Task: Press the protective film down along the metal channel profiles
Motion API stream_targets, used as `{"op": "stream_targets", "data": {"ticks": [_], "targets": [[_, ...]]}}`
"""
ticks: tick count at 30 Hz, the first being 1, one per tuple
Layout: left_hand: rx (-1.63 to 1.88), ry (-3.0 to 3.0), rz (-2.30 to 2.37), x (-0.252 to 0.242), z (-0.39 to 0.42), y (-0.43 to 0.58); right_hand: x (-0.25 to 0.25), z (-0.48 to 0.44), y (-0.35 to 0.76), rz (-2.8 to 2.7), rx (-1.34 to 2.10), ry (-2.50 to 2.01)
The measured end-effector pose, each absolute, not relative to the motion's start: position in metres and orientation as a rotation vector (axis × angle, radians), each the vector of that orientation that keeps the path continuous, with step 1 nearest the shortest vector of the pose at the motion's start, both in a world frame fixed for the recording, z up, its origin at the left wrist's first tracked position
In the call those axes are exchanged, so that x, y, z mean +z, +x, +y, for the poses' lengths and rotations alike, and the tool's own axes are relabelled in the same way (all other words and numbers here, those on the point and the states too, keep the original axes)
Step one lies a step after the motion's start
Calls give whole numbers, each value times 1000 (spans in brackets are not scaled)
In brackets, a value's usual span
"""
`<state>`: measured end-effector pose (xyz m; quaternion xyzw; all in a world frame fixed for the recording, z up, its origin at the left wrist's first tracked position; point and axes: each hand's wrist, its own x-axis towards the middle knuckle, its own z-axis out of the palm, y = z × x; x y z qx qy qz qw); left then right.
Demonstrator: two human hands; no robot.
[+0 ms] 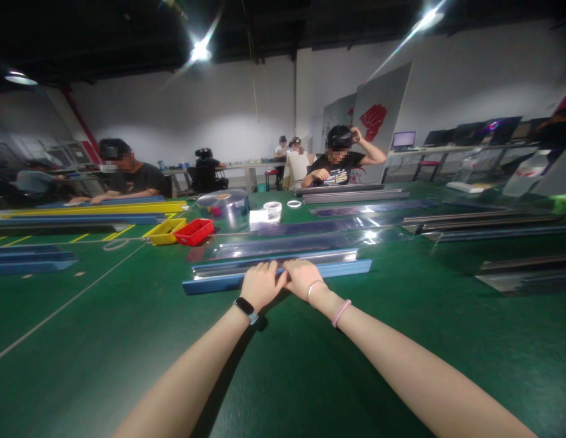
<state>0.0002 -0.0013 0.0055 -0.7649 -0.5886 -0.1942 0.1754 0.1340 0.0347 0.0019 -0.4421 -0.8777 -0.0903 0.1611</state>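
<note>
A long blue channel-shaped strip (342,267) lies crosswise on the green table in front of me, with shiny clear film (219,268) along its trough. My left hand (261,285) is closed over the middle of the strip, its fingers reaching over the far side. Right beside it, my right hand (303,277) grips the same strip, fingers bent over it. The two thumbs meet or nearly meet at the near edge. My fingertips are partly hidden behind the strip. Just beyond it lies a flat sheet of clear film (305,243).
Past the film stand a yellow bin (167,232), a red bin (195,232), a large roll of clear film (226,205) and a tape roll (272,210). Dark strips (488,226) lie at the right, blue strips (31,260) at the left. Co-workers sit across the table.
</note>
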Motion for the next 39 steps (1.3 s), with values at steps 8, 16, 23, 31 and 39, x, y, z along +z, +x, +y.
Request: {"op": "stream_targets", "data": {"ticks": [8, 16, 23, 31, 39], "targets": [[-517, -2146, -1698, 6, -1, 1, 3, 31, 133, -2504, -247, -1277], [-531, -2156, -1657, 5, -1, 0, 3, 34, 133, -2507, -244, -1298], [-516, -2148, -1693, 5, -2, 1, 6, 31, 132, -2533, -252, -1340], [-525, -2162, -1704, 6, -2, 1, 7, 33, 132, -2574, -224, -1374], [-523, -2177, -1696, 8, -3, 1, 4, 31, 132, -2512, -262, -1294]]}}
